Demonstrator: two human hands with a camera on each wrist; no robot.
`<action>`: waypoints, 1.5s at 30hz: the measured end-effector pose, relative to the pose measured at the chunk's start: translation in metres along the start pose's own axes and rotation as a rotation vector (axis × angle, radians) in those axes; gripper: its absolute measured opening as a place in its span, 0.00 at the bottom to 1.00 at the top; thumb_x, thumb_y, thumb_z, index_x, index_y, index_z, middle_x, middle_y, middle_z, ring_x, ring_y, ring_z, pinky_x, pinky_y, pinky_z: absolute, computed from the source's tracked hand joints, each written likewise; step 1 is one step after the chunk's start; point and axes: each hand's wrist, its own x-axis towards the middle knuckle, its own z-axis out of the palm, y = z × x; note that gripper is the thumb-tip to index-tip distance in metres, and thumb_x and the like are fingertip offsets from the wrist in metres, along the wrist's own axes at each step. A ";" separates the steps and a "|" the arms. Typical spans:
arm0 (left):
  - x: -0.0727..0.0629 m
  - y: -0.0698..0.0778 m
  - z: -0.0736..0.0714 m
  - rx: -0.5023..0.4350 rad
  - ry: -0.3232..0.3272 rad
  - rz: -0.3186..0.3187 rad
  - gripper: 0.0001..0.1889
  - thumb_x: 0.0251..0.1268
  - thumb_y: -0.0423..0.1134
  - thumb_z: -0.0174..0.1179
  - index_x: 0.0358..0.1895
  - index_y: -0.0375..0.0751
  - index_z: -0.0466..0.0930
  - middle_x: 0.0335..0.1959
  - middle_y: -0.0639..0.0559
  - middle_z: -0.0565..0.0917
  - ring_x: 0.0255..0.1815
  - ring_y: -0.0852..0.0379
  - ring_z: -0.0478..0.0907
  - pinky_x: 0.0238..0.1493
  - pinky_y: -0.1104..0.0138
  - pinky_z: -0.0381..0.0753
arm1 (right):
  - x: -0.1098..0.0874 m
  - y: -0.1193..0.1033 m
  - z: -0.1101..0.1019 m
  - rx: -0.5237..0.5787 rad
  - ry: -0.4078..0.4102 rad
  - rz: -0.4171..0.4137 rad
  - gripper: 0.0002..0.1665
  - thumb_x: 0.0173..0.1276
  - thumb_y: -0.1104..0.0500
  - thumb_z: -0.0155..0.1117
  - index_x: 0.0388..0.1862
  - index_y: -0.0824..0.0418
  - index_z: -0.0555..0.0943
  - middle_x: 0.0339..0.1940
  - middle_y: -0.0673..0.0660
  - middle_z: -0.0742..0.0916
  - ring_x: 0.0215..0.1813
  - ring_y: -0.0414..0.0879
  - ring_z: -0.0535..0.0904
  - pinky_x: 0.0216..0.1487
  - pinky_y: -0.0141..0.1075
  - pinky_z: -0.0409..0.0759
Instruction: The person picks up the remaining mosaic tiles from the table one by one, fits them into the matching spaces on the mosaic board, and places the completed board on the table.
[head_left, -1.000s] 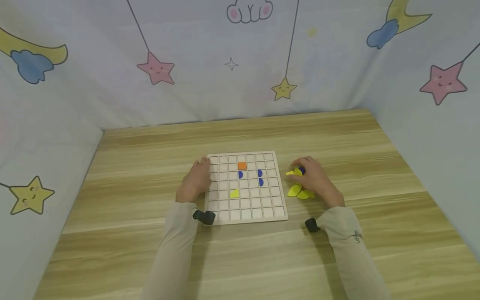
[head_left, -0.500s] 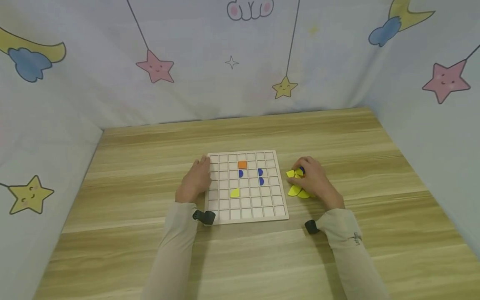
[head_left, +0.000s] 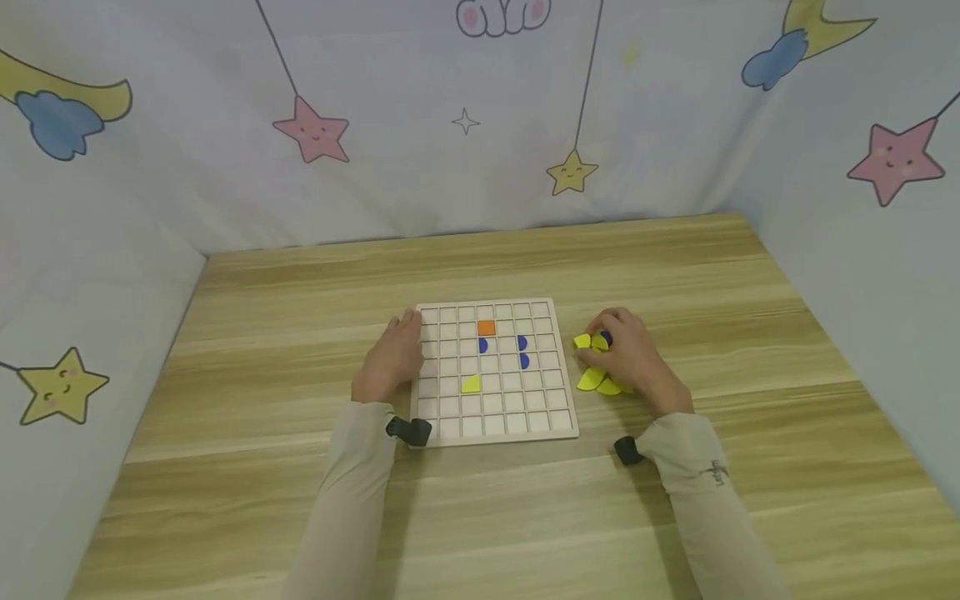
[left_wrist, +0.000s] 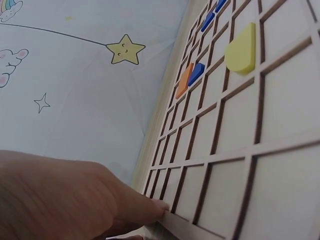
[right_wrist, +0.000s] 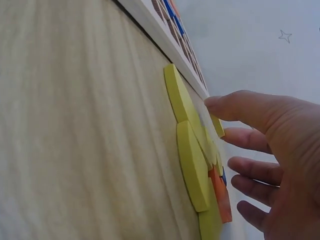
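Note:
A pale wooden grid board (head_left: 555, 367) lies flat on the table. In its cells sit an orange square (head_left: 486, 327), several blue half-circles (head_left: 522, 342) and a yellow quarter-round piece (head_left: 471, 384). My left hand (head_left: 392, 358) rests along the board's left side; in the left wrist view a fingertip touches the rim. To the right of the board, my right hand (head_left: 626, 354) pinches a small yellow piece (right_wrist: 216, 124) between thumb and index finger, its other fingers loosely bent. Beneath it lies a pile of yellow leaf-shaped pieces (right_wrist: 191, 165), with an orange piece (right_wrist: 220, 195) among them.
The wood-grain table (head_left: 480, 517) runs back to a pale curtain (head_left: 405, 158) printed with stars and moons, which also closes both sides. A blue piece (head_left: 607, 337) shows beside the right fingers. Black wrist cameras (head_left: 410, 431) sit at the cuffs.
The small yellow piece at my right fingertips has turned from nearly edge-on to showing more of its face. The left hand stays on the board, and the pieces on the board have not moved.

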 end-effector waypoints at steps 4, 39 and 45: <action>0.000 0.000 0.000 0.000 -0.002 0.001 0.30 0.74 0.31 0.35 0.76 0.31 0.41 0.78 0.38 0.42 0.78 0.37 0.38 0.77 0.48 0.44 | 0.003 0.000 -0.001 0.016 0.032 -0.052 0.23 0.61 0.51 0.68 0.50 0.62 0.76 0.65 0.66 0.71 0.67 0.64 0.63 0.68 0.58 0.64; -0.001 0.001 -0.003 0.012 -0.017 -0.017 0.30 0.74 0.32 0.36 0.76 0.32 0.40 0.78 0.40 0.41 0.78 0.38 0.38 0.77 0.48 0.45 | 0.010 -0.041 0.016 0.065 0.055 -0.293 0.19 0.59 0.53 0.70 0.46 0.61 0.78 0.63 0.63 0.73 0.67 0.62 0.65 0.69 0.58 0.63; -0.001 0.001 -0.003 0.017 -0.013 -0.018 0.30 0.74 0.32 0.37 0.76 0.32 0.41 0.78 0.39 0.42 0.78 0.38 0.38 0.77 0.48 0.45 | 0.010 -0.047 0.017 0.074 0.037 -0.278 0.19 0.60 0.53 0.70 0.46 0.60 0.79 0.64 0.62 0.73 0.68 0.60 0.64 0.69 0.57 0.65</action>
